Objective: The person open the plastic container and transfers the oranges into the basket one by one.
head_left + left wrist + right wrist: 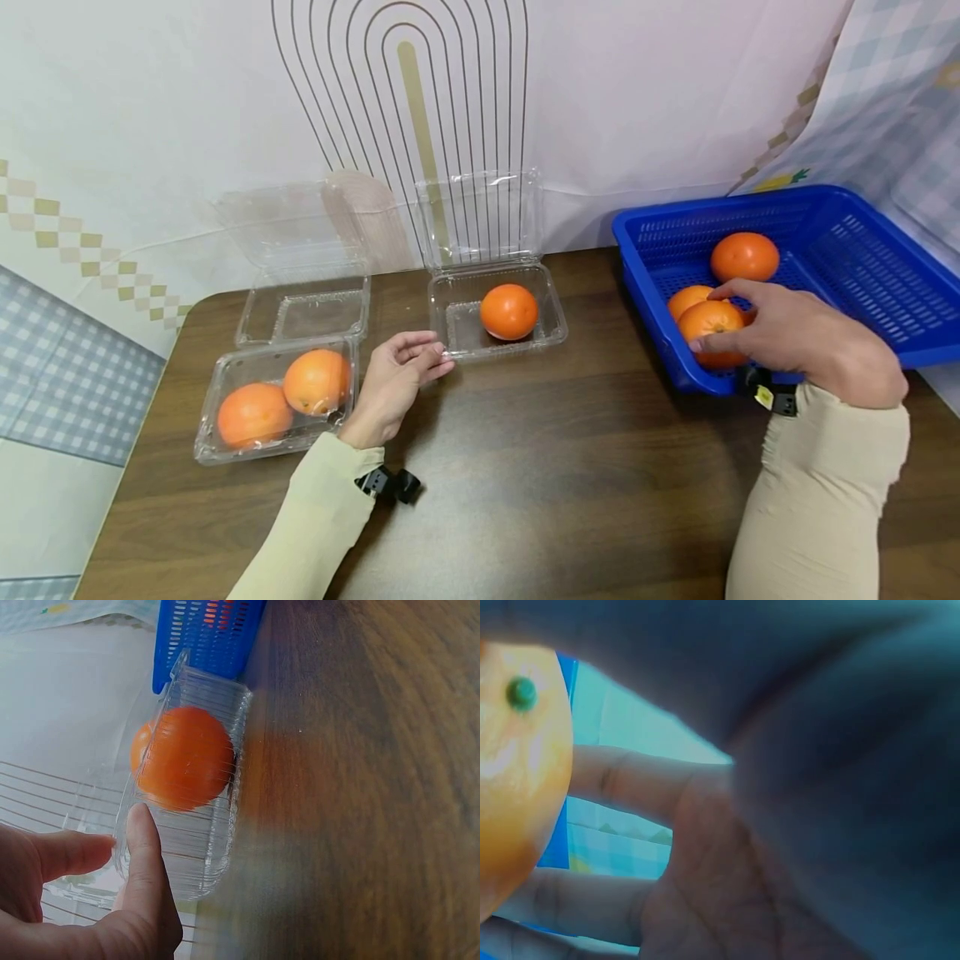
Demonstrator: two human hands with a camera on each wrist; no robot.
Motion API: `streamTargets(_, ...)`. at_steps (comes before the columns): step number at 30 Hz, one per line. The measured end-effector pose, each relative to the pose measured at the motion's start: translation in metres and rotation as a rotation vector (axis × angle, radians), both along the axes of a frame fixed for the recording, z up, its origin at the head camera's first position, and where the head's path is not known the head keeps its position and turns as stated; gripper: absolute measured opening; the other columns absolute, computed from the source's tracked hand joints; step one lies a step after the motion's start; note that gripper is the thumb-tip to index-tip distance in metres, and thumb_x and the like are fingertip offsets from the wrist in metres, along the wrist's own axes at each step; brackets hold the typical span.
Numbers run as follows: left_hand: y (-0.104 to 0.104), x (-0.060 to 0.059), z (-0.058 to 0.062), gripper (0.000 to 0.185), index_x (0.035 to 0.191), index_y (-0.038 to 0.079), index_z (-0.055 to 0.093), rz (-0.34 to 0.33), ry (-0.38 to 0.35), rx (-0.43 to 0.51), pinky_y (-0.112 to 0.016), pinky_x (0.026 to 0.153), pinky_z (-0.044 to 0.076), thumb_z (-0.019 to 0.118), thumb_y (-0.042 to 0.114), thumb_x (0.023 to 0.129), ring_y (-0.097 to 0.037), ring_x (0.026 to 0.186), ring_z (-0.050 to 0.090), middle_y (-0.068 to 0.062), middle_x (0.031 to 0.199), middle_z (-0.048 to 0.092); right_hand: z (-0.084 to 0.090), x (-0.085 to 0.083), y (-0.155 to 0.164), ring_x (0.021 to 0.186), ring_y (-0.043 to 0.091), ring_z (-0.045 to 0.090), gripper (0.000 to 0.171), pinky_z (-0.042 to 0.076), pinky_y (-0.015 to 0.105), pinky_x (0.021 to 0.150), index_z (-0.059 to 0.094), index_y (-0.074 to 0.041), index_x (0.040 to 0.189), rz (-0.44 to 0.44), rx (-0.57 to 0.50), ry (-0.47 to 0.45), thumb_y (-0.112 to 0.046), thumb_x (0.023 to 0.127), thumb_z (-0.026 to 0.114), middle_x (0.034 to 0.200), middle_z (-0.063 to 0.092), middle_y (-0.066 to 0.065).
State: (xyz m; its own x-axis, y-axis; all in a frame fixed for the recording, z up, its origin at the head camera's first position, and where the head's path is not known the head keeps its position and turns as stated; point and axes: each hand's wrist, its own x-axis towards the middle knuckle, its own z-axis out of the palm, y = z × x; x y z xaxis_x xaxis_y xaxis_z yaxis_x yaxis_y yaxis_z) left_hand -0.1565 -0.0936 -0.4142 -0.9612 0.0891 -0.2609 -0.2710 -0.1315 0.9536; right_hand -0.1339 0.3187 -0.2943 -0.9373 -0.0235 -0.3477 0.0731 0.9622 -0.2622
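Observation:
My left hand (401, 379) pinches the front left corner of an open clear plastic clamshell box (461, 343), thumb and index finger on either side of its rim in the left wrist view. A single orange (509, 312) sits in that box, towards its right side. Inside the blue basket (652, 312), my right hand (787, 329) grips an orange (708, 323) between thumb and fingers; the right wrist view shows the green stem end of this orange (525, 765). Another orange (686, 300) lies partly hidden behind it, and a redder one (745, 257) rests farther back.
Left of my left hand stands a second open clamshell box (217, 446) with two oranges (255, 415) in it, its lid tilted back. Both boxes and the basket are on a brown wooden table (555, 467). A patterned cloth wall (637, 108) rises directly behind.

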Motion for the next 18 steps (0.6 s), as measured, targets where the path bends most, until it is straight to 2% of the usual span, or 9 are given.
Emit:
streamTargets(5,-0.0004,0.0009,0.0015,0.035,0.135,-0.012,0.049,-0.004,0.0,-0.001,-0.035,0.096,0.064,0.055,-0.004,0.102,-0.012,0.086,0.072,-0.016,0.109,0.061,-0.0028,-0.0024,0.0006,0.09,0.036,0.058,0.074,0.051,0.042,0.071,0.044,-0.001,0.14,0.008,0.003,-0.002,-0.05,0.091,0.07,0.111,0.061,0.022)
streamTargets(12,-0.0007,0.0006,0.001,0.035,0.135,-0.012,0.049,-0.005,0.001,0.005,-0.034,0.095,0.064,0.054,-0.004,0.102,-0.012,0.086,0.072,-0.013,0.106,0.062,-0.0042,-0.0032,-0.0007,0.094,0.039,0.058,0.077,0.052,0.052,0.078,0.041,0.006,0.143,0.045,-0.004,0.013,-0.047,0.094,0.069,0.112,0.062,0.025)
streamTargets(18,-0.0006,0.0003,0.0012,0.034,0.135,-0.011,0.05,-0.001,-0.002,-0.001,-0.034,0.095,0.064,0.054,-0.004,0.102,-0.012,0.086,0.072,-0.012,0.106,0.062,-0.0036,-0.005,-0.0025,0.088,0.035,0.058,0.071,0.051,0.046,0.074,0.043,0.004,0.139,0.043,0.005,0.006,-0.045,0.094,0.069,0.106,0.062,0.022)
